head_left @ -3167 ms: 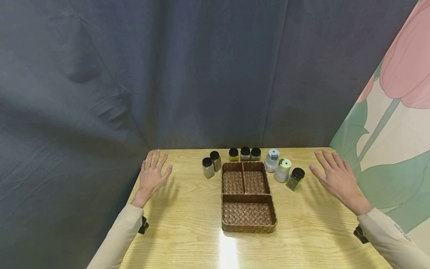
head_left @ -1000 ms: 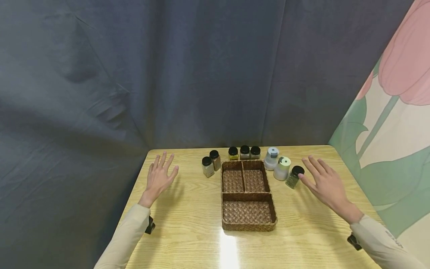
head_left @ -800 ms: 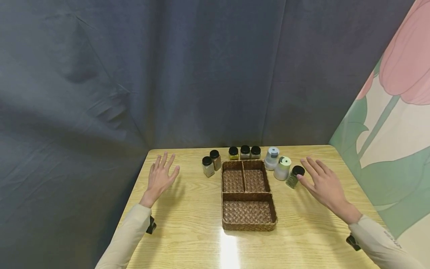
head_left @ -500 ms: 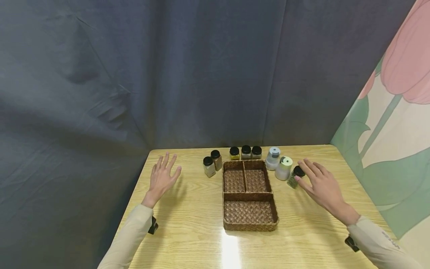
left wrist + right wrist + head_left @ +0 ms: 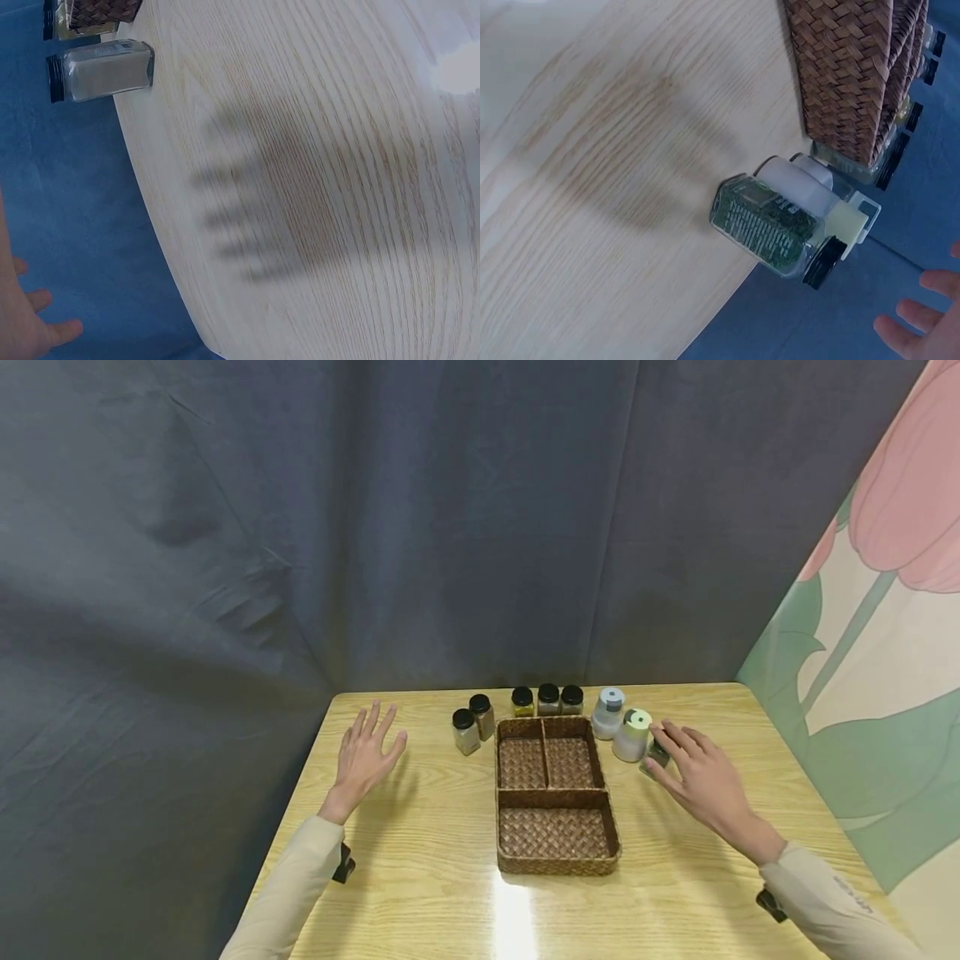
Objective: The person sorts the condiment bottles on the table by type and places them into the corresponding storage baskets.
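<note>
My right hand [image 5: 705, 781] hangs over a spice jar of green herbs [image 5: 763, 225] with a black lid, its fingers loosely spread and hiding most of that jar in the head view. In the right wrist view the fingertips [image 5: 937, 282] stand apart from the jar's black lid. Beside the herb jar are a shaker with a pale green cap [image 5: 632, 737] and another with a pale blue cap [image 5: 608, 714]. My left hand [image 5: 363, 764] is held above the table's left part, fingers spread, holding nothing; its shadow falls on the wood.
A brown woven basket [image 5: 558, 866] with three compartments sits mid-table. Left of it stand two black-lidded jars, one pale [image 5: 466, 735] and one brownish [image 5: 482, 718]. Behind it are a yellow jar [image 5: 522, 703] and two greyish jars [image 5: 549, 700]. A dark curtain [image 5: 480, 527] hangs behind.
My right hand has moved left and now covers the lid of the herb jar. My left hand has shifted slightly to the right. The jars and basket stay put.
</note>
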### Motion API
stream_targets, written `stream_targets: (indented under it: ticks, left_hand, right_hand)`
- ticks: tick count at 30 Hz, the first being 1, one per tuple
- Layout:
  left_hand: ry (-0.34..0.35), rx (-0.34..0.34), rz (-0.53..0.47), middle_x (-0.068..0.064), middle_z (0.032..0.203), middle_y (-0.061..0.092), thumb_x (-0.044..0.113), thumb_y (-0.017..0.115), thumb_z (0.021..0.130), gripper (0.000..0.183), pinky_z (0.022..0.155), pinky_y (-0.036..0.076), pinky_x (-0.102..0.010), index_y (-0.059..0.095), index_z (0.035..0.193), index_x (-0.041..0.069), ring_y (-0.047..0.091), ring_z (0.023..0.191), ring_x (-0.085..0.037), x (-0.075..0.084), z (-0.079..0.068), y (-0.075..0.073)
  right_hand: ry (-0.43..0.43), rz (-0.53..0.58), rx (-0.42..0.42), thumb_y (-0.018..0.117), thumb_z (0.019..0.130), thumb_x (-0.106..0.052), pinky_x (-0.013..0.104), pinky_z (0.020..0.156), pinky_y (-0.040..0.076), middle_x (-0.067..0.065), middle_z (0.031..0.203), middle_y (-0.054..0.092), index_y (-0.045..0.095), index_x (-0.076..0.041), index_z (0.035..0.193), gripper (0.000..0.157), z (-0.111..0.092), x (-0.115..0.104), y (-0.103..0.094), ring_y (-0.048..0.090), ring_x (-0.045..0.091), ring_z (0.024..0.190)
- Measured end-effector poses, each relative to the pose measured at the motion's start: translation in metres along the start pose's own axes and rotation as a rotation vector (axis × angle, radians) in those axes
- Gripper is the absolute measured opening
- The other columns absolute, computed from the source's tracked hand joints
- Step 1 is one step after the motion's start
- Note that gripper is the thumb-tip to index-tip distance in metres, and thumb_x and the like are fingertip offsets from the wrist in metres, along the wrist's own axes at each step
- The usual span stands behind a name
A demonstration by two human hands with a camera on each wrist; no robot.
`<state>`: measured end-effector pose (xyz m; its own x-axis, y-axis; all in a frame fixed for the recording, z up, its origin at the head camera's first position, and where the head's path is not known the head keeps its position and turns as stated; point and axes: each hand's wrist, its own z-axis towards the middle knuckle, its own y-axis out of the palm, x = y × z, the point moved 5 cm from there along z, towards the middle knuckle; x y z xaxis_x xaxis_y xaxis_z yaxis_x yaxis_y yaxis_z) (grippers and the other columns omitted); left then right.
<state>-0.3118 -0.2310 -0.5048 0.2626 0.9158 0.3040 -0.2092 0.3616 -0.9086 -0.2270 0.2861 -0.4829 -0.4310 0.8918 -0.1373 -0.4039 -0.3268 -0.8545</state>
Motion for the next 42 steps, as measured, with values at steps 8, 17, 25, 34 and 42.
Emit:
stream_targets:
  ticks: [8, 17, 25, 34, 42]
  left_hand:
    - [-0.017, -0.022, -0.008, -0.015, 0.162, 0.020, 0.056, 0.038, 0.101, 0.067, 0.113, 0.018, -0.063, 0.034, 0.156, 0.019, 0.016, 0.147, -0.040, 0.002, 0.001, 0.004]
    - [-0.017, -0.016, -0.029, -0.016, 0.162, 0.022, 0.056, 0.038, 0.101, 0.067, 0.112, 0.022, -0.064, 0.037, 0.155, 0.017, 0.016, 0.147, -0.039, 0.003, 0.002, 0.005]
    - [-0.041, -0.026, -0.057, -0.014, 0.162, 0.020, 0.059, 0.038, 0.101, 0.068, 0.113, 0.021, -0.063, 0.033, 0.157, 0.020, 0.015, 0.148, -0.039, 0.001, 0.002, 0.007]
    - [-0.054, -0.020, -0.081, -0.014, 0.162, 0.022, 0.057, 0.041, 0.100, 0.069, 0.111, 0.024, -0.065, 0.034, 0.156, 0.018, 0.019, 0.146, -0.041, 0.003, 0.002, 0.011]
    - [-0.063, -0.021, -0.085, -0.016, 0.161, 0.025, 0.055, 0.045, 0.100, 0.069, 0.110, 0.025, -0.065, 0.034, 0.156, 0.017, 0.021, 0.145, -0.042, 0.006, 0.003, 0.015]
  right_hand:
    - [-0.026, 0.028, 0.034, 0.065, 0.093, -0.043, 0.060, 0.096, 0.041, 0.025, 0.138, 0.053, 0.058, 0.002, 0.136, 0.062, -0.003, -0.007, 0.006, 0.050, 0.047, 0.119]
    - [-0.018, 0.041, 0.001, 0.063, 0.095, -0.045, 0.062, 0.096, 0.041, 0.025, 0.139, 0.052, 0.057, 0.001, 0.138, 0.063, -0.003, -0.014, 0.011, 0.049, 0.048, 0.120]
    - [-0.039, 0.069, 0.003, 0.062, 0.096, -0.044, 0.060, 0.097, 0.040, 0.025, 0.139, 0.052, 0.057, 0.002, 0.137, 0.062, -0.005, -0.018, 0.016, 0.050, 0.046, 0.120]
    - [-0.029, 0.090, -0.020, 0.064, 0.095, -0.042, 0.060, 0.098, 0.039, 0.025, 0.139, 0.052, 0.055, 0.001, 0.139, 0.063, -0.009, -0.024, 0.021, 0.050, 0.045, 0.120]
    - [-0.021, 0.108, -0.033, 0.065, 0.095, -0.041, 0.062, 0.097, 0.040, 0.025, 0.140, 0.051, 0.054, 0.000, 0.140, 0.062, -0.012, -0.026, 0.028, 0.051, 0.048, 0.118]
